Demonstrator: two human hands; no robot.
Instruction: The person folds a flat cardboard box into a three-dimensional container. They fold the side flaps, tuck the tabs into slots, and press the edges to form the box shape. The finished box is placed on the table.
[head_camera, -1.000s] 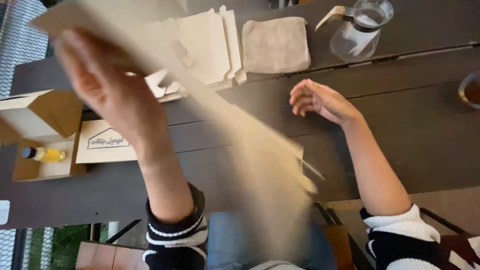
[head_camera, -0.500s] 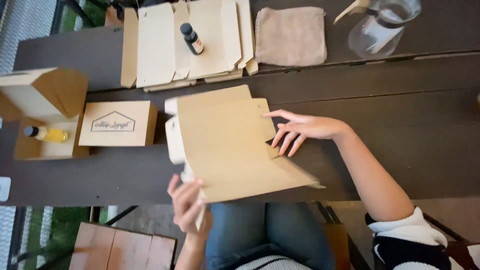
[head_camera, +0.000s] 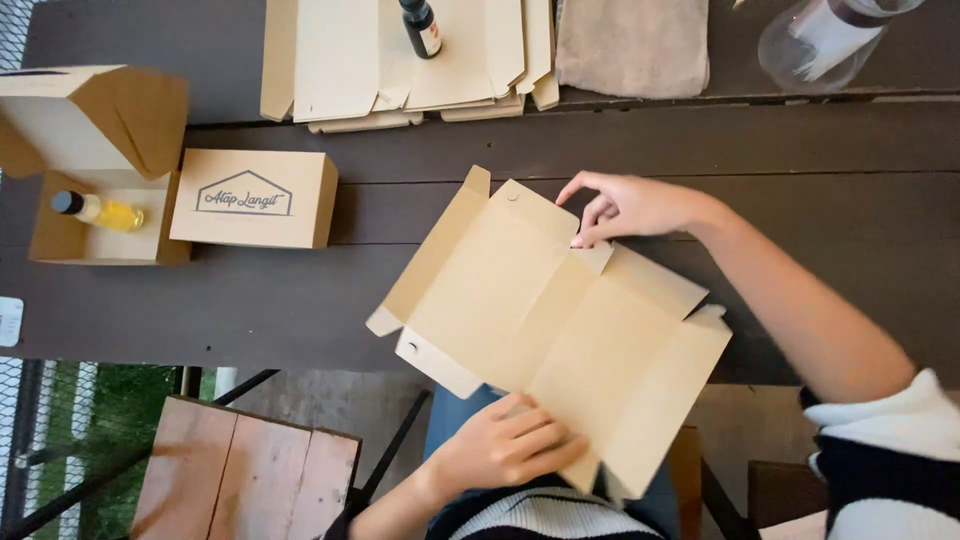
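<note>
So we've got a flat box blank (head_camera: 560, 320) lying open on the table (head_camera: 300, 300), hanging partly over the near edge. Our left hand (head_camera: 505, 445) holds its near edge, fingers curled over the card. Our right hand (head_camera: 625, 207) pinches a small flap at the blank's far edge, fingertips together on it. Left of the blank sits a closed box (head_camera: 255, 198), beyond that an open box (head_camera: 95, 165) with a small bottle (head_camera: 95, 210) inside. Behind the blank: more blanks (head_camera: 400, 55), a dark bottle (head_camera: 420, 25) standing on them.
</note>
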